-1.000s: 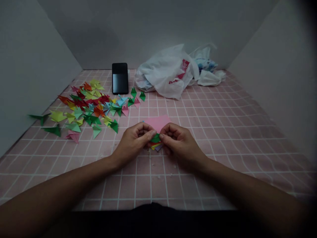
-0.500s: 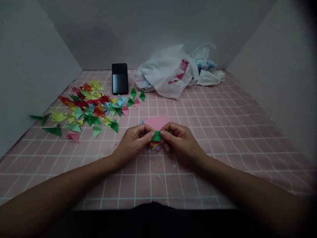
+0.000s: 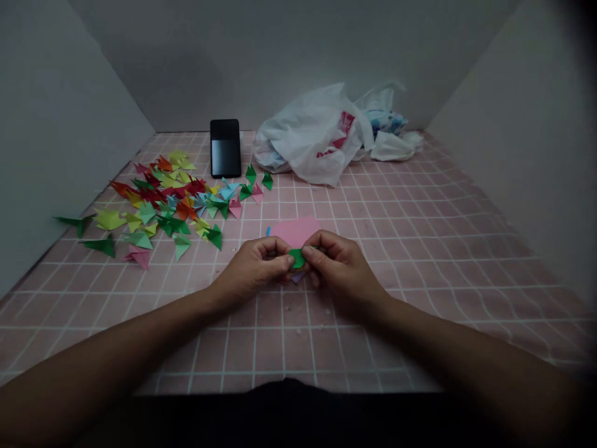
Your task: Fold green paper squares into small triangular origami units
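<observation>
Pink gridded mat (image 3: pixel 420 249) between 3 grey walls. Left hand (image 3: pixel 254 267) and right hand (image 3: pixel 338 264) meet at mid-mat, fingers curled close, thumb and forefinger tips of both pinching 1 small green paper (image 3: pixel 296 257). This green paper is folded small, its exact shape unclear, held just above a purple scrap (image 3: pixel 298 277) and just in front of a pink sheet (image 3: pixel 296 230) lying flat. Open mat lies to the right and toward the viewer. To the left, a spread of folded triangles (image 3: pixel 163 199) in red, yellow, green and blue reaches the left wall. At the back stand a phone (image 3: pixel 225 148) and a white bag (image 3: pixel 317 140).
</observation>
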{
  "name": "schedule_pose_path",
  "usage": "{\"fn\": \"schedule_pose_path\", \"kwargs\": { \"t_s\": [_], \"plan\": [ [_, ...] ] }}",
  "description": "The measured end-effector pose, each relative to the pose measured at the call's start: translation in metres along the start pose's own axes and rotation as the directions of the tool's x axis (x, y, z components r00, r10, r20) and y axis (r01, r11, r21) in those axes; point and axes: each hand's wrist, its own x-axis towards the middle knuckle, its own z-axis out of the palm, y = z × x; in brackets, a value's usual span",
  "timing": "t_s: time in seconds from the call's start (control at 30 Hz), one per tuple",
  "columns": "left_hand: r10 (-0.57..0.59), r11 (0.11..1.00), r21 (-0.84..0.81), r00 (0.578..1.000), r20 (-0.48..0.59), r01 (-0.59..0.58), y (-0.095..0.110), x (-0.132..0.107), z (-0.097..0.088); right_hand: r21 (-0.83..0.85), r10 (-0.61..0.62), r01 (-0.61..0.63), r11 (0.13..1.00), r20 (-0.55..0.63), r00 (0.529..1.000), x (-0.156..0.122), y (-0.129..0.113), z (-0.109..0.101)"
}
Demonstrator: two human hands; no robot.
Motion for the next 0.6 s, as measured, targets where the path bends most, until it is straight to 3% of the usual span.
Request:
{"fn": "schedule_pose_path", "kwargs": {
  "t_s": [0.33, 0.6],
  "plan": [
    [-0.056, 0.997, 0.058, 0.998, 0.023, 0.054, 0.0045, -0.0023, 0.0019, -0.031, 0.005, -0.005, 1.0, -0.019, 1.0, -0.0008, -0.0033, 0.0007],
    [0.027, 0.999, 0.037, 0.998, -0.056, -0.025, 0.0035, -0.0041, 0.0024, 0.097, 0.013, -0.014, 0.995, 0.008, 1.0, 0.0046, -0.0006, -0.0034]
  ]
}}
